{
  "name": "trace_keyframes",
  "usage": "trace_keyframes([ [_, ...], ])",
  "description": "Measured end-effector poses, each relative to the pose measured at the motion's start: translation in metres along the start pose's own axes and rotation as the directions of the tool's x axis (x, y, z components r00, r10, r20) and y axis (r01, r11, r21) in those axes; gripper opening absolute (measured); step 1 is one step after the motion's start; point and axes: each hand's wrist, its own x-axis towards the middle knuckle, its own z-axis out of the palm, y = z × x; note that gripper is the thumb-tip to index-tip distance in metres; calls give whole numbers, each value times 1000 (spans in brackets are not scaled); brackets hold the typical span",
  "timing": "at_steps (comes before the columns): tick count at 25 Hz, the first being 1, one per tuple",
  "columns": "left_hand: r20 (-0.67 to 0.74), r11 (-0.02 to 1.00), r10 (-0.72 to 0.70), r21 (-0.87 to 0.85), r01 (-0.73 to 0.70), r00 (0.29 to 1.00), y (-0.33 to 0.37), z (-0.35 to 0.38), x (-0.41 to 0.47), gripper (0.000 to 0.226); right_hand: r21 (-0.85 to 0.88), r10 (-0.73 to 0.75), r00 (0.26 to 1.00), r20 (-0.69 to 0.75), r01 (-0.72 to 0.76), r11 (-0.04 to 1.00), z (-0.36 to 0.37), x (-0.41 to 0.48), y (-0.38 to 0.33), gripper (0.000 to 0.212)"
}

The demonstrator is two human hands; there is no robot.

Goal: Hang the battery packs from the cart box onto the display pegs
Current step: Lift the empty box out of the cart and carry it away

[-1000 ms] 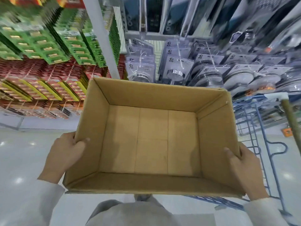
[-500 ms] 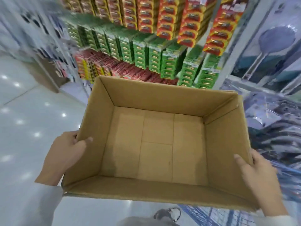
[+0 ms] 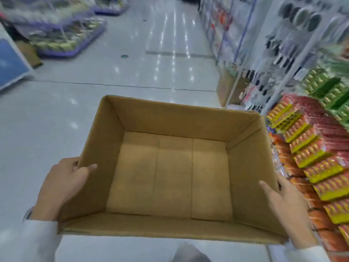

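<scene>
I carry an open brown cardboard box in front of me, and its inside holds nothing. My left hand grips the box's left wall, thumb hooked over the rim. My right hand grips the right wall the same way, thumb inside and fingers outside. Red, yellow and green battery packs hang in rows on the display at the right.
A glossy white aisle floor stretches ahead. Shelving with hanging goods lines the right side, with a carton at its foot. Low purple display stands and a blue sign panel sit at the far left.
My view has swung left, away from the battery display and down the aisle. The display now lies at my right. Both hands keep the same hold on the box.
</scene>
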Motion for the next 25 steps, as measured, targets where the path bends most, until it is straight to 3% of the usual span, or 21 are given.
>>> trace_keyframes([
  [5, -200, 939, -332, -160, 304, 922, -98, -71, -1, 20, 56, -281, 920, 275, 276, 960, 107, 46, -131, 11],
  [11, -347, 744, -664, -393, 541, 662, -185, -127, -17, 12, 151, -517, 647, 561, 534, 832, 251, 57, -295, 11],
  [20, -400, 432, -895, -674, 599, 196, -254, -157, -74, 15, 342, -639, 167, 751, 729, 593, 421, -35, -480, 9],
  [25, -323, 259, -946, -782, 567, -13, -318, -181, -108, 18, 406, -612, -33, 791, 775, 483, 497, -150, -546, 12],
])
